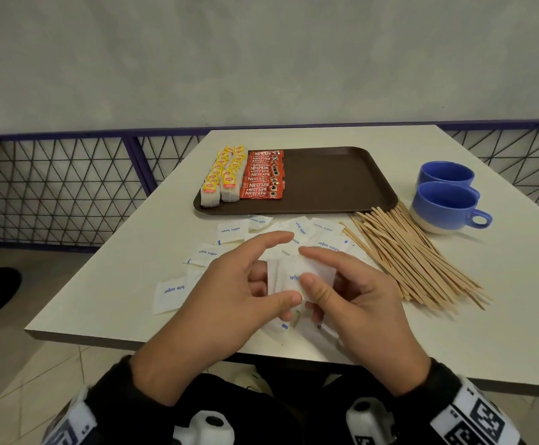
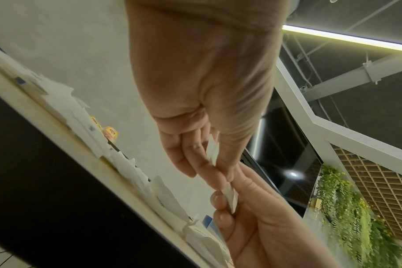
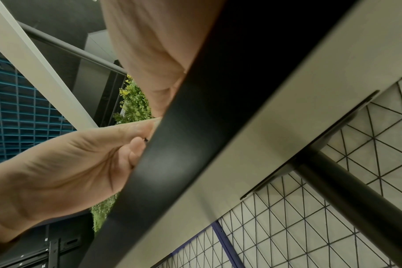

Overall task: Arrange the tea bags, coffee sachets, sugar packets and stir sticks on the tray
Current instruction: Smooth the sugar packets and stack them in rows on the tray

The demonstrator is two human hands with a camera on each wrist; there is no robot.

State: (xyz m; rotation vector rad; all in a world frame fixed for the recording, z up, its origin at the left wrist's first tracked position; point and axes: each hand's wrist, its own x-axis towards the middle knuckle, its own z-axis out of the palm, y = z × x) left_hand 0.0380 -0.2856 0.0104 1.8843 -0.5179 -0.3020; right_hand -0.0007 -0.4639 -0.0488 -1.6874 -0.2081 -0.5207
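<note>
While both hands [image 1: 293,293] pinch flat paper sugar packets [image 1: 297,276].

Both hands are close together, low in front of the person. The left hand [image 1: 245,281] is turned a bit on its side. Its thumb lies across the front and its first finger sticks out straight, away from the body. The right hand [image 1: 351,293] sits just beside it, with its thumb pressed down flat and its other fingers curled under. The two thumbs almost touch. Both hands pinch the same small stack of packets [image 1: 297,277]. Dark sleeves [image 1: 133,396] cover both wrists.
</note>
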